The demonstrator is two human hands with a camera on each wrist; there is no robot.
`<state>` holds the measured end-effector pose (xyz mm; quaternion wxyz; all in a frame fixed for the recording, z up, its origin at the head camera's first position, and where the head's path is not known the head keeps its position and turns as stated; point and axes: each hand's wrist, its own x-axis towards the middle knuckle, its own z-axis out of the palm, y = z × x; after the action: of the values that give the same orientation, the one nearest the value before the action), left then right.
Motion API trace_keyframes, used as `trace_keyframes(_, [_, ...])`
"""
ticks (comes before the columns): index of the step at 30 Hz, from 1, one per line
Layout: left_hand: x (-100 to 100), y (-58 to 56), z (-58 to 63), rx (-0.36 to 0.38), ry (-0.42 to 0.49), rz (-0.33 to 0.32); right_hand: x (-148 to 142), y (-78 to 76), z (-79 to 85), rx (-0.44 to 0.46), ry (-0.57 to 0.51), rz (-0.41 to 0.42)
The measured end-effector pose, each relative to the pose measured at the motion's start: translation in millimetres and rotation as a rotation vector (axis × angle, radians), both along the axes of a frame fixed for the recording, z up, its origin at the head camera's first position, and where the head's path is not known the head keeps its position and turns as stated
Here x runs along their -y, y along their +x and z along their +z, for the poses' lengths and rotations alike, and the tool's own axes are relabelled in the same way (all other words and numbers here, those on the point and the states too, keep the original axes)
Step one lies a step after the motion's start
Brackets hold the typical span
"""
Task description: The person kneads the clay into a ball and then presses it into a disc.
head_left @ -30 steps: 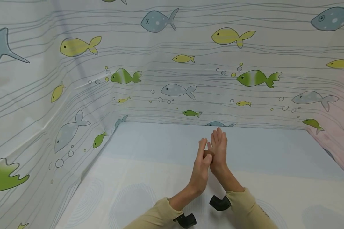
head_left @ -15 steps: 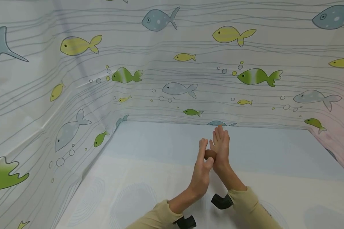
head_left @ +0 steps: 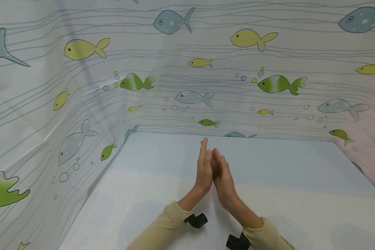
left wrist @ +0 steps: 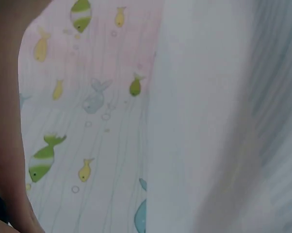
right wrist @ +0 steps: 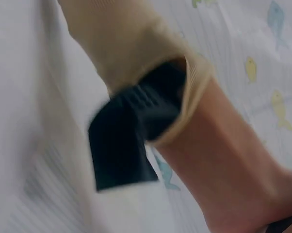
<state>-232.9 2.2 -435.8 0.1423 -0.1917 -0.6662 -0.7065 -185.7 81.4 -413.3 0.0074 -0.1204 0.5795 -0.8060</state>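
In the head view my left hand point(head_left: 203, 172) and right hand point(head_left: 225, 182) stand upright, palms facing, with their fingers fairly straight. A small brown lump point(head_left: 216, 169), perhaps clay, sits between the palms, mostly hidden by them. The left hand reaches farther forward than the right. The left wrist view has only part of a bare forearm point(left wrist: 8, 121) at its left side. A bare wrist point(right wrist: 223, 160) in a beige sleeve point(right wrist: 131, 39) fills much of the right wrist view; the lump is out of sight in both wrist views.
Black elbow-shaped pieces point(head_left: 197, 220) stick out from both sleeve cuffs. Beneath the hands lies a pale blue and white surface point(head_left: 162, 156). A fish-printed sheet point(head_left: 162, 76) rises behind it and along the left and right sides.
The left hand has slid forward and left, while the right hand has drawn back toward me and left. The brown lump has shifted left between the palms and is now more covered.
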Motion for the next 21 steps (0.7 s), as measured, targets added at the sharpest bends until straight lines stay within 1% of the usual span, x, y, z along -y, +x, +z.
trace_keyframes(2, [4, -7.0, 1.4, 0.008, 0.010, 0.007, 1, 3.5, 2.0, -0.006, 0.016, 0.036])
trace_keyframes(5, [9, -15.0, 5.0, -0.001, 0.004, -0.008, 1, 6.4, 4.9, -0.008, 0.061, 0.051])
trace_keyframes(8, [13, -21.5, 8.3, -0.061, -0.039, -0.016, -2, 7.2, 6.5, -0.015, 0.117, 0.042])
trace_keyframes(11, [16, -26.0, 12.1, -0.114, -0.062, -0.034, -7, 7.1, 7.7, -0.041, 0.176, 0.031])
trace_keyframes(14, [17, -27.5, 16.3, -0.135, -0.067, -0.074, -11, 5.8, 9.0, -0.075, 0.233, 0.011])
trace_keyframes(16, [18, -26.8, 19.7, -0.139, -0.088, -0.092, -13, 4.8, 9.5, -0.094, 0.271, -0.008])
trace_keyframes(18, [20, -26.4, 21.9, -0.160, -0.137, -0.085, -14, 4.0, 9.8, -0.113, 0.312, -0.032])
trace_keyframes(21, [24, -25.9, 24.4, -0.222, -0.234, -0.047, -16, 2.9, 8.6, -0.146, 0.373, -0.064])
